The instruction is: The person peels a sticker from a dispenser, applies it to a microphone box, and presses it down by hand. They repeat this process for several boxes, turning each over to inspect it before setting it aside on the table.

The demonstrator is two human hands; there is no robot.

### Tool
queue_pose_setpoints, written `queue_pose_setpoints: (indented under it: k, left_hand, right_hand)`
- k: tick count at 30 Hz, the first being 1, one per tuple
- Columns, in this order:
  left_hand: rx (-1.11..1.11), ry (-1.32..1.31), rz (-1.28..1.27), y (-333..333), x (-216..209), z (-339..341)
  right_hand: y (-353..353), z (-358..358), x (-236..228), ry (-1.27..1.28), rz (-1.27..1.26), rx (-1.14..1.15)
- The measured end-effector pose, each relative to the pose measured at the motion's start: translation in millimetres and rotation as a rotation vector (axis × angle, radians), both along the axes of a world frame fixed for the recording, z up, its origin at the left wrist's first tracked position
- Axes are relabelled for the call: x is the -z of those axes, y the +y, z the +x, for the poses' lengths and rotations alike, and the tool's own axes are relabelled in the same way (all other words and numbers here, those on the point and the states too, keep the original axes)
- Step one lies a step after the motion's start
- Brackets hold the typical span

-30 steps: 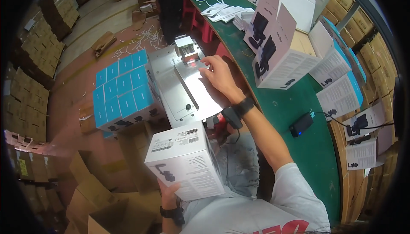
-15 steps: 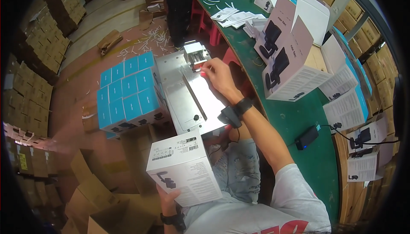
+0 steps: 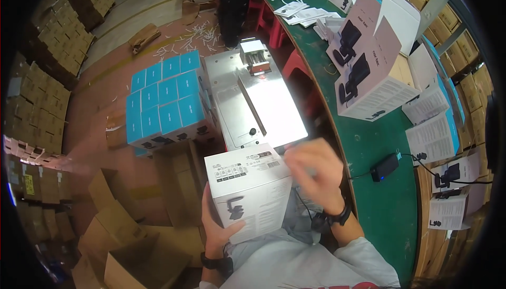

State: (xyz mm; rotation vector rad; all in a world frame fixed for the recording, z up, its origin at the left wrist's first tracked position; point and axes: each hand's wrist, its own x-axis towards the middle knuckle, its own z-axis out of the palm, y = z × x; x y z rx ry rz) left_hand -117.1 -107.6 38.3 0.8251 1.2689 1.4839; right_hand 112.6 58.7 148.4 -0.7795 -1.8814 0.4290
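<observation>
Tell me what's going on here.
A person holds a white box with the left hand, its printed end facing up. The right hand, blurred, is at the box's right upper edge; whether it touches is unclear. Just beyond is a metal machine, with stacked blue-topped boxes to its left. Open cartons lie at lower left, and a green table to the right bears an open box.
</observation>
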Motion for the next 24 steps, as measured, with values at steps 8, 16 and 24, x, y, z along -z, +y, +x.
queue_pose_setpoints:
  k: [8, 16, 24]
  left_hand:
    - [0.038, 0.079, 0.103, -1, -5, 13]
    - [0.076, 0.119, 0.156, -2, -1, 14]
    - [0.098, 0.145, 0.152, -2, 5, 18]
  right_hand:
    - [-30, 2, -8, -0.295, 0.202, -0.151]
    - [-40, 14, -22, -0.428, 0.147, -0.238]
    - [-55, 28, -21, -0.538, 0.112, -0.21]
